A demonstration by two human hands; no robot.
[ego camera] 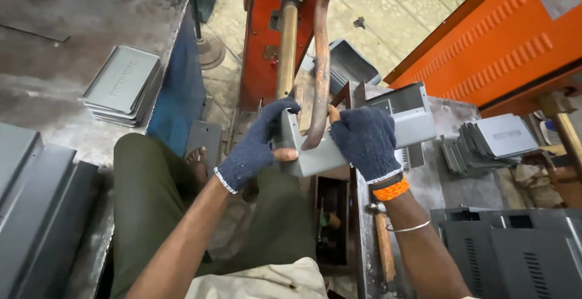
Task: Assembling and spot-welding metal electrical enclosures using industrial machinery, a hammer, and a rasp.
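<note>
Both my gloved hands, left hand [256, 147] and right hand [365, 141], grip closed on grey sheet-metal bracket [315, 158]; stiff, light, sharp-edged, best held by its ends.

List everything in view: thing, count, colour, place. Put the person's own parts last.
bent sheet-metal part: one, grey, held between both hands at the machine's arms
curved arm: one, rusty brown, hooks down in front of the held part
straight rod: one, brass-coloured, beside the curved arm
machine frame: one, red, behind the rods
orange cabinet: one, upper right
stack of vented plates: one stack, grey, on the worn table at left
stack of flat parts: one stack, grey, right of the hands
dark vented panels: several, lower right
dark panels: several, lower left
left hand: blue knit glove, grips the part's left end
right hand: blue knit glove, orange band and metal bangle at wrist, grips the right side
</note>
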